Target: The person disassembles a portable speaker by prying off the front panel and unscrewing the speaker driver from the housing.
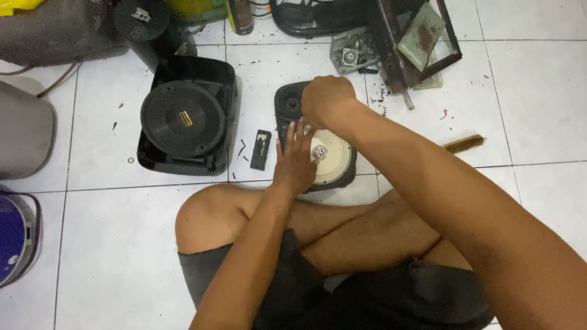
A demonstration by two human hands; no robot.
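On my far left, a rounded grey container [24, 131] stands on the white tiled floor [122, 244], with a blue-sided can [15, 238] below it. Next comes the black plastic speaker cabinet with a round mesh grille [186, 119], lying flat and well apart from my hands. Just right of it I see a small black rectangular plastic panel [261, 150] and a few dark screws [242, 148] scattered beside it.

My left hand [295, 164] lies flat with its fingers spread wide, pressing on the near-left edge of the black oval speaker panel with a pale cream round cone and shiny metal centre [333, 160]. That panel sits on the floor straight in front of my crossed legs. My right hand [327, 101] is curled into a loose fist over the panel's far end; I cannot tell whether it grips a tool, since the fingers hide whatever is under them.

I judge the panel to be light and stiff at its plastic rim, but the cone looks thin and easily dented, so the rim is where I would take hold, both sides, away from the cone.

Further right lie a rusty dark metal frame [422, 43] and a small brush with tan bristles [465, 143].
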